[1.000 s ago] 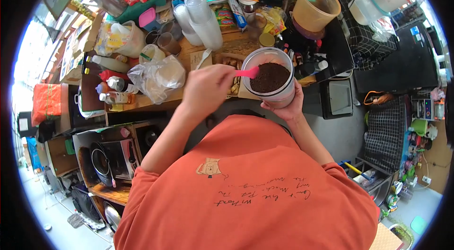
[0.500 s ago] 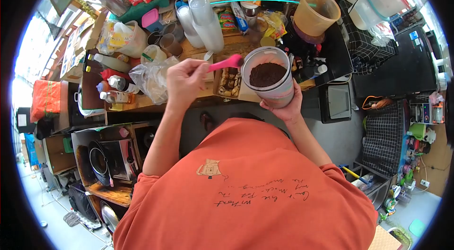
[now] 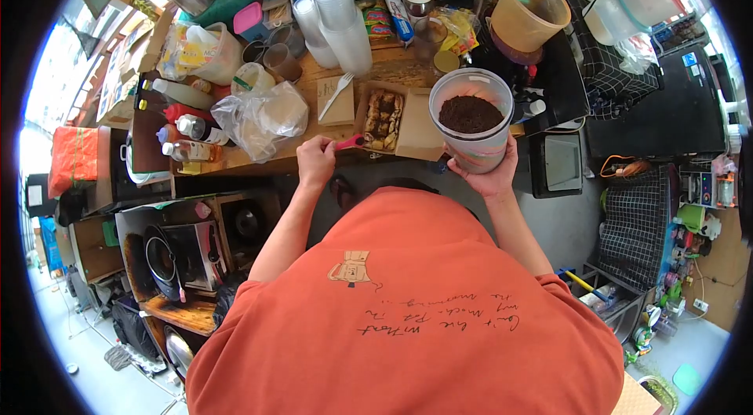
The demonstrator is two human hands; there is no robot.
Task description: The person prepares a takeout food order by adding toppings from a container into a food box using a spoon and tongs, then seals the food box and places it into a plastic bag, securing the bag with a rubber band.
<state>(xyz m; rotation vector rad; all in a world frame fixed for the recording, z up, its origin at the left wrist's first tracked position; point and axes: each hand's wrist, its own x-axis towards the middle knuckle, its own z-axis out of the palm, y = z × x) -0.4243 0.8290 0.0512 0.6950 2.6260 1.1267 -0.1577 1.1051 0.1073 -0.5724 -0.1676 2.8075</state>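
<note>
One head view takes in the whole scene, looking down over an orange shirt (image 3: 408, 313) at a crowded wooden counter (image 3: 392, 70).

A crumpled clear plastic bag (image 3: 263, 121) lies on the counter just beyond the left hand (image 3: 316, 158). Sauce bottles (image 3: 184, 132) lie on their sides past the bag, at the counter's left end. Behind the hand, a white plastic fork (image 3: 337, 93) rests on a brown card (image 3: 325, 111). Further back stand stacks of clear plastic cups (image 3: 337, 19), and at the back right is a tan bucket (image 3: 527, 13). A black boxy appliance (image 3: 561, 164) sits just right of the right hand (image 3: 490, 176).

An open cardboard box (image 3: 420, 136) sits at the counter's front edge between the two hands. Browned pastry pieces (image 3: 383, 117) fill its left half.

The clear plastic tub (image 3: 474, 144) is upright with its lid off, just right of the box and held at the counter's front edge. Dark brown powder (image 3: 469, 114) fills it partway. The right hand cups the tub from below, its fingers wrapped round the base.

The left hand is closed in a fist around the handle of the pink spoon (image 3: 350, 142). The spoon points right, towards the box's near left corner. Whether its bowl carries anything cannot be told.
</note>
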